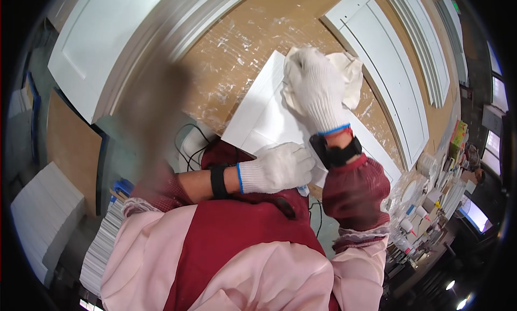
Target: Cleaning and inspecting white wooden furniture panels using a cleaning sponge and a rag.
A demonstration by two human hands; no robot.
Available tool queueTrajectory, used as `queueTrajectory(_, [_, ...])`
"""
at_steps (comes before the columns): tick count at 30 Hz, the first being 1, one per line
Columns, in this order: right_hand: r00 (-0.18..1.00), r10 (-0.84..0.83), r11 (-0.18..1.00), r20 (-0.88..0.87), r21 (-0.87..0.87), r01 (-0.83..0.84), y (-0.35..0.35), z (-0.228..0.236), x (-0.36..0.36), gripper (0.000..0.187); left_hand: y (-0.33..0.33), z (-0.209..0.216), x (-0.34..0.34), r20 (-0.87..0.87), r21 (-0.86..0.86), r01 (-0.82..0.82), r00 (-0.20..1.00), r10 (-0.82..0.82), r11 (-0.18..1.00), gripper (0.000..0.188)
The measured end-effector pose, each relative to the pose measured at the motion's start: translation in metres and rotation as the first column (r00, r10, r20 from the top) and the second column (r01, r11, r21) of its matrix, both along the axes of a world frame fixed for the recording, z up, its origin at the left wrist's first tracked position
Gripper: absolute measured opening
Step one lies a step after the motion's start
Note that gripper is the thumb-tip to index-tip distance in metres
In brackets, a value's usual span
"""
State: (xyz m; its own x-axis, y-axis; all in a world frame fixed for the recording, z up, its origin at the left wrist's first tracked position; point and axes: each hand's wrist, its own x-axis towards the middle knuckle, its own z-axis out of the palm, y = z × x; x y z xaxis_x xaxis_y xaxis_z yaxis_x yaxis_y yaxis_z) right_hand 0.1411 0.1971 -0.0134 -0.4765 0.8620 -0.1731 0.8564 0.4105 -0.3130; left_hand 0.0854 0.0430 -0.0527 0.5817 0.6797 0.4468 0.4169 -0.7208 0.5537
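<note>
A white framed panel [269, 114], like a cabinet door, lies slantwise on the brown worktable in front of me. My right hand [315, 85], in a white knit glove with a blue cuff edge, presses a crumpled cream cloth [350, 77] against the panel's far part. Cloth bulges out on both sides of that hand. At the panel's near edge is my left hand [283, 167], gloved the same way, its fingers bent around the edge. The undersides of those fingers are hidden. A small pale-blue bit [303, 190] shows just below them.
White panels [377, 58] lie along the table's right side, with more stacked beyond. Another large white panel [107, 42] stands at the left. The brown tabletop [226, 58] carries white smears. Bottles [423, 213] crowd the far right. A blurred brown shape [156, 112] covers part of the left.
</note>
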Motion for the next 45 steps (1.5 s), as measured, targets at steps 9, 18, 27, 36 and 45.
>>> queueTrajectory(9, [0.992, -0.120, 0.991, -0.026, 0.053, 0.121, 0.016, -0.003, -0.006, 0.024, -0.006, -0.008, 0.009, -0.044, -0.213, -0.016, 0.999, 0.007, 0.977, 0.013])
queueTrajectory(18, [0.953, -0.149, 0.977, -0.263, -0.187, 0.101, -0.009, 0.016, 0.021, 0.021, -0.001, 0.001, -0.002, 0.048, -0.053, 0.003, 0.999, 0.000, 0.999, 0.013])
queueTrajectory(27, [0.997, -0.073, 0.992, 0.040, -0.101, 0.077, -0.016, 0.007, 0.004, 0.023, -0.001, -0.003, 0.003, 0.024, -0.055, 0.031, 0.999, -0.029, 0.998, 0.008])
queueTrajectory(36, [0.998, -0.044, 0.995, 0.037, -0.084, 0.047, -0.011, 0.008, 0.002, 0.026, 0.002, -0.005, 0.002, 0.066, 0.008, -0.005, 0.998, 0.005, 1.000, 0.009])
queueTrajectory(45, [0.995, -0.074, 0.991, 0.060, 0.112, 0.067, 0.004, 0.004, 0.007, 0.029, -0.003, -0.005, 0.002, 0.037, -0.044, 0.023, 0.999, -0.021, 0.999, 0.014])
